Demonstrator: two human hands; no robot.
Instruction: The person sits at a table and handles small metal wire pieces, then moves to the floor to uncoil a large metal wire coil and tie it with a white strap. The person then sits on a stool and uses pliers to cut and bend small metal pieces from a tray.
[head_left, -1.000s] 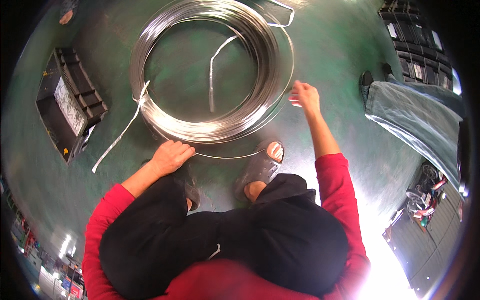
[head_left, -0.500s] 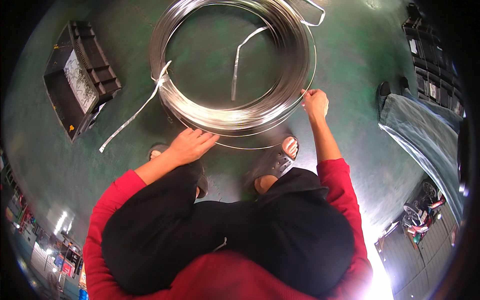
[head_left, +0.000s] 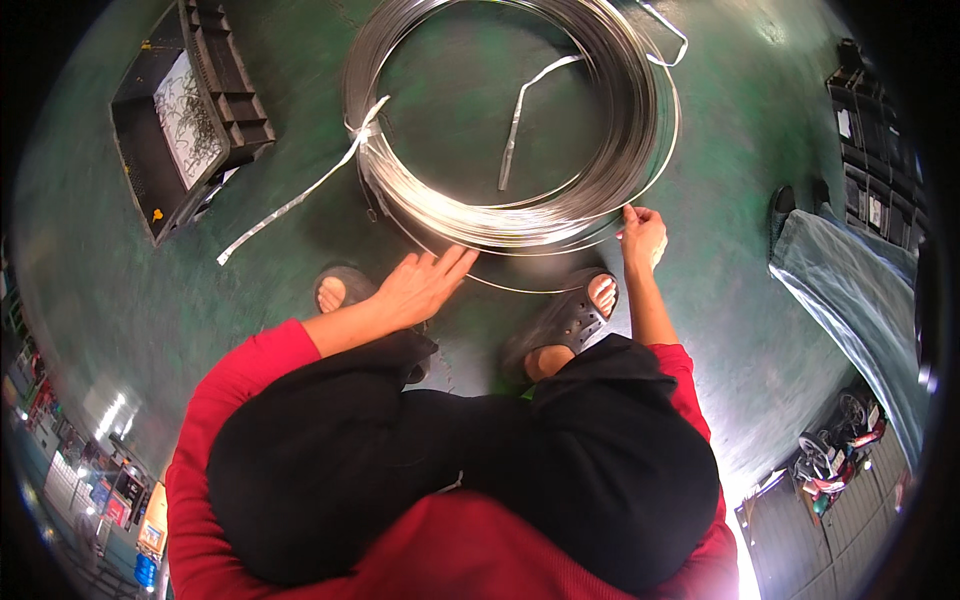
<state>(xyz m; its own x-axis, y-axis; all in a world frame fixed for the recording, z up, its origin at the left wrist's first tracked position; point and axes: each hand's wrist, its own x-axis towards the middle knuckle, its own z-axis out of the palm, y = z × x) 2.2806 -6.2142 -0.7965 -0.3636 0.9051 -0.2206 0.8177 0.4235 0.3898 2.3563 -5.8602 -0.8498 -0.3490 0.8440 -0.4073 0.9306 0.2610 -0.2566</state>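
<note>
A large coil of bright metal wire [head_left: 500, 224] lies on the green floor in front of my feet. White strips are tied round it, one trailing to the left [head_left: 290, 207] and one hanging into its middle [head_left: 517, 113]. A loose strand of wire [head_left: 520, 290] bows out from the near side, above my shoes. My left hand [head_left: 425, 288] is at the coil's near left edge, fingers stretched out flat against the outer wire. At the near right, my right hand [head_left: 643, 240] pinches the outer wire between thumb and fingers.
A black plastic crate [head_left: 135, 170] with a white sheet inside stands tilted at the left. At the right are a sheet of clear plastic [head_left: 840, 275] and black crates [head_left: 870, 160]. My dark clogs [head_left: 560, 320] are close to the strand.
The whole view has shifted, so the coil appears farther right and higher. My right hand has come nearer to me along the coil's edge. My left hand stays by the same part.
</note>
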